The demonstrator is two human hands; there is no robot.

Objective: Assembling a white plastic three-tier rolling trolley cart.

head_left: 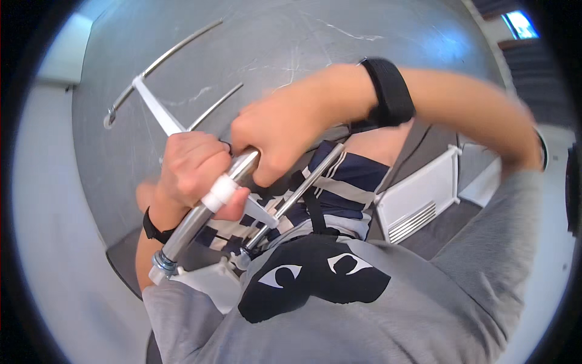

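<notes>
Both our left grip [194, 165], wrapped beside the white collar [220, 192], and our right grip [284, 126], closed beyond it, hold the metal tube [187, 232] running through that collar, which tube we judge stiff, light, slippery, best held against the collar.

The grey floor [273, 36] spreads over the upper part of the view; it carries thin pale streaks, and toward the upper right a bluish shine lies on it. A pale wall [66, 200] stands along the left side, with a whitish block [65, 51] above it – perhaps a cabinet, but the rim is too dim to tell. In the upper right corner glows a small bright rectangle [521, 25], near dark panels [542, 67]. A thin black cable [418, 150] runs across the floor – right of the middle.
</notes>
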